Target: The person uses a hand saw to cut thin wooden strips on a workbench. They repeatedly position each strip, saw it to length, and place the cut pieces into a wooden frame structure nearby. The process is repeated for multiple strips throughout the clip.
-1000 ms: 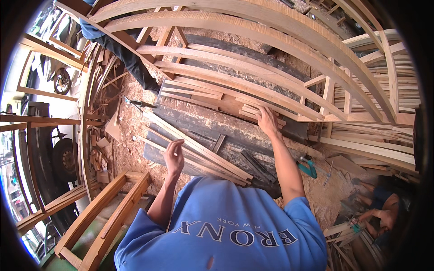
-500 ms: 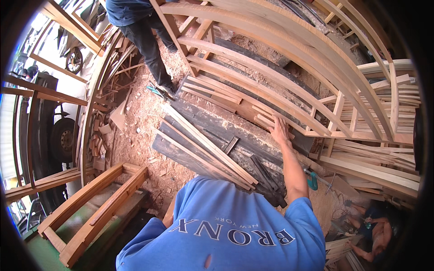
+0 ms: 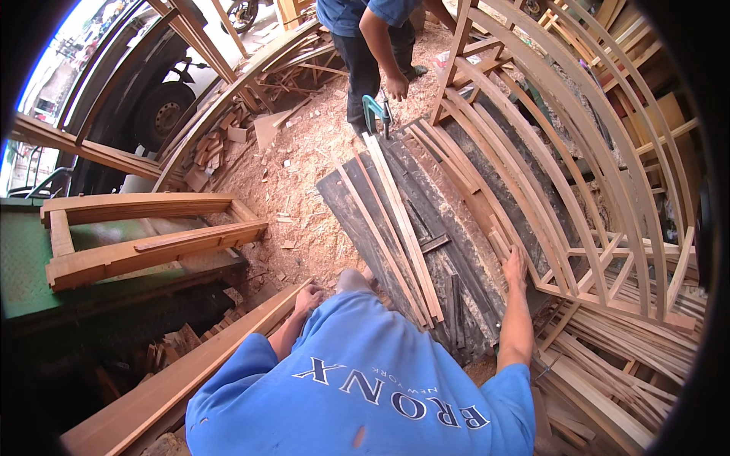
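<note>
My right hand (image 3: 515, 264) lies on the dark workbench (image 3: 487, 323) with its fingers stretched out, touching the ends of short pale wood strips (image 3: 498, 239). My left hand (image 3: 309, 296) is low at my left side, at the upper end of a long brown plank (image 3: 220, 357); its fingers are too small to make out whether they grip it. Between my hands, long thin wood strips (image 3: 399, 228) lie along the bench, beside a short dark bar (image 3: 435, 243). A blue-green clamp (image 3: 370, 114) sits at the bench's far end.
A person (image 3: 372, 45) bends at the far end, one hand above the clamp. A large curved wooden frame (image 3: 563, 137) stands along the right side. On the left, a smaller wooden frame (image 3: 152, 247) rests on a green surface. Wood shavings (image 3: 304, 220) cover the floor.
My view has turned, so the bench and curved frame appear farther right. My left hand and the long plank have come into sight. The other person now leans down with a hand by the clamp.
</note>
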The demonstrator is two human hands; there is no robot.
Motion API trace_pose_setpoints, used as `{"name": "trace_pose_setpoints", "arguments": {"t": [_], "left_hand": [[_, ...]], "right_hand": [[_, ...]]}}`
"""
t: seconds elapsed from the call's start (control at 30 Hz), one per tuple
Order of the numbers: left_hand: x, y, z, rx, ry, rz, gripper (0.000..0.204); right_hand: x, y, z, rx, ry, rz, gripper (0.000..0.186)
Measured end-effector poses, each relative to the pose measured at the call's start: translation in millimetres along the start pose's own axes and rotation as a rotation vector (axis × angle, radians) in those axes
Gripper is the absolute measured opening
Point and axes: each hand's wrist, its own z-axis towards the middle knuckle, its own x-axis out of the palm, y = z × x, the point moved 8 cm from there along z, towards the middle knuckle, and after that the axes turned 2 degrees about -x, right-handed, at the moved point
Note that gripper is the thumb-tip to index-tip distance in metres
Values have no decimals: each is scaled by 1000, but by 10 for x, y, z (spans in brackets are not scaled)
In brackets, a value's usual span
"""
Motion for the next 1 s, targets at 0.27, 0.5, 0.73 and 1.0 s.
{"name": "trace_pose_setpoints", "arguments": {"t": [0.27,0.5,0.73,1.0], "left_hand": [[571,1061,-860,-150,-122,-197,40],[975,1658,-1001,-176,-58,-163,39],[859,1632,-794,-79,-42,-117,38],[697,1840,-741,-55,-19,-87,37]], "right_hand": [[-542,580,-453,-17,-494,505,48],[-2401,2187,-2164,-777,-563,1247,18],[-4165,2069,-4703,-1935,-1481,1511,19],[-4060,2468,-5404,-1888,-1814,1297,29]]}}
